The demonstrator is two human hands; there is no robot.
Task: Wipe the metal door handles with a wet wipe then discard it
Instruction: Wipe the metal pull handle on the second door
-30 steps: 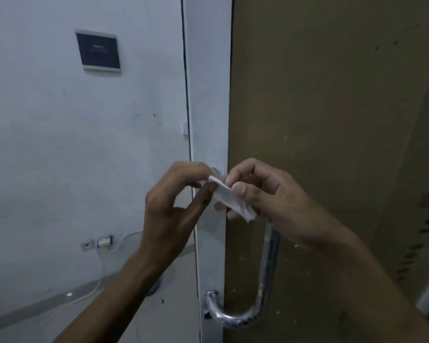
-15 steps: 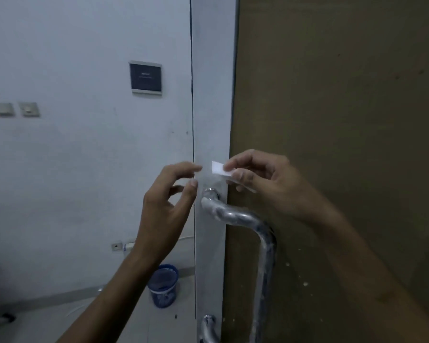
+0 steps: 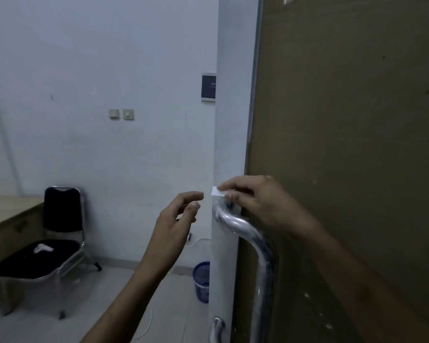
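A blue bin [image 3: 201,280] stands half hidden behind the door edge [image 3: 229,144].

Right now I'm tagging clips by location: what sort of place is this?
Probably an office or similar workplace room: a folding chair beside a wooden desk, a small wall panel by the door, and a blue bin on the floor.

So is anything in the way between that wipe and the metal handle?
Nothing visible. The right hand pinches the wet wipe just above the top bend of the door handle, with open air between. The left hand hangs beside it, holding nothing.
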